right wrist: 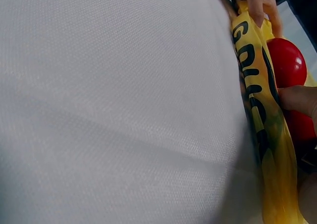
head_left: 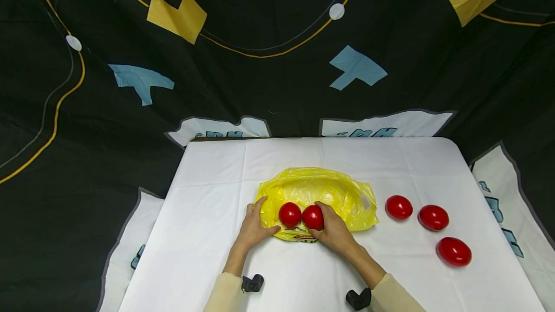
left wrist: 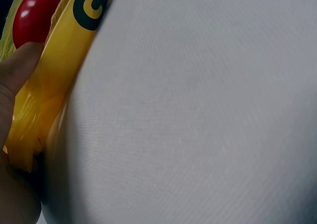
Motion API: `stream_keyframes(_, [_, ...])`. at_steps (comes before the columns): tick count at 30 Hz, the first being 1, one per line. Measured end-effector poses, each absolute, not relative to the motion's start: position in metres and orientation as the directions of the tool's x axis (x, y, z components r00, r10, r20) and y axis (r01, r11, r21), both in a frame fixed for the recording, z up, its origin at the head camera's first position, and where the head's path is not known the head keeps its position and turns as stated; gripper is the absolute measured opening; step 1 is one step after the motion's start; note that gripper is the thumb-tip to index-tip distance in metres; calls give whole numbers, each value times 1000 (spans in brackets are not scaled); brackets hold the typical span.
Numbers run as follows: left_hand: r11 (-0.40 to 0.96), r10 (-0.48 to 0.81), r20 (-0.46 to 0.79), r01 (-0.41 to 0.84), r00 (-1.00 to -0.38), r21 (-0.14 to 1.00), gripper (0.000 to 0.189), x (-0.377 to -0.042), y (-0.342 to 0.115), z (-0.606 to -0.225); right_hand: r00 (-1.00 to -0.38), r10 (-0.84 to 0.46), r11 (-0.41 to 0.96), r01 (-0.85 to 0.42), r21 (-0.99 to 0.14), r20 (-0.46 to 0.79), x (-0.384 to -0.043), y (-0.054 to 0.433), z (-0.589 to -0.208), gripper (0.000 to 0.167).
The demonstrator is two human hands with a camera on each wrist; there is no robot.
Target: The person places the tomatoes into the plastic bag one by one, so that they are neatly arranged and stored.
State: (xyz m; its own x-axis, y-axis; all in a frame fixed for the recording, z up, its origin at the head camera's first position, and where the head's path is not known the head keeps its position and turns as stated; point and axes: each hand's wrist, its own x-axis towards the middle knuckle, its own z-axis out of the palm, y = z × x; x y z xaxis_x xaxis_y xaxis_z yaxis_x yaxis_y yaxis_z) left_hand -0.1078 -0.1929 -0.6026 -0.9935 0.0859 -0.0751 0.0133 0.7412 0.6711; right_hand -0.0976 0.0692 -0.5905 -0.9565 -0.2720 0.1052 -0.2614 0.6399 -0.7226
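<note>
A yellow plastic bag (head_left: 321, 184) lies spread on the table, dark lettering along its near edge. Two glossy red balls sit side by side at its near part: a left red ball (head_left: 290, 214) and a right red ball (head_left: 313, 217). My right hand (head_left: 336, 232) holds the right one, thumb on its near side and fingers round the far side. My left hand (head_left: 253, 227) grips the bag's left end, its thumb (left wrist: 22, 63) over the near edge close to the left ball. In the right wrist view the left hand's fingers (right wrist: 255, 3) overlap the bag's edge.
To the right of the bag, three more glossy red rounded pieces lie on the white cloth: one nearest the bag (head_left: 399, 207), a middle piece (head_left: 433, 217) and a nearer piece (head_left: 454, 252). A dark curtain (head_left: 260, 90) hangs beyond the table's far edge.
</note>
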Motion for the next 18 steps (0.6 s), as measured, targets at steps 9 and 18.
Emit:
stream_keyframes(9, [744,82,-76,10,-994,668,98,-108,-192,-602,-956,-273,641,-261,-722,103,-97,70,-589,78])
stream_keyframes(18, [748,80,-82,6,-993,663,98,-108,-192,-602,-956,-275,643,-260,-720,100,-98,71,-588,78])
